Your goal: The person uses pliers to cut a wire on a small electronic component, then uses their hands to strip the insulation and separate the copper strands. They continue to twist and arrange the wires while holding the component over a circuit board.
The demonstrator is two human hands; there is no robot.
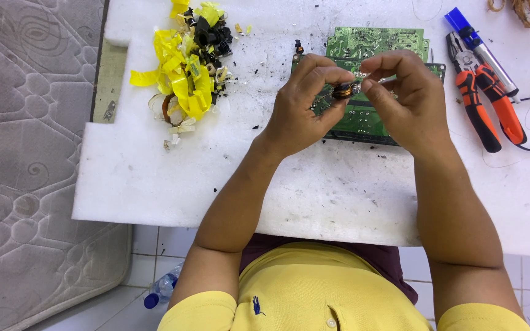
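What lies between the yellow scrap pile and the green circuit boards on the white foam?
In the head view, only bare white foam slab with scattered dark crumbs separates the yellow scrap pile from the green circuit boards.

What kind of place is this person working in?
Probably a makeshift home spot for stripping electronics: a white foam slab serves as bench, with green circuit boards, pliers and a mattress alongside.

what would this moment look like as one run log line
left hand: pinches small copper-wound coil | right hand: fingertips at coil | below: green circuit board on white foam slab | right: orange-handled pliers
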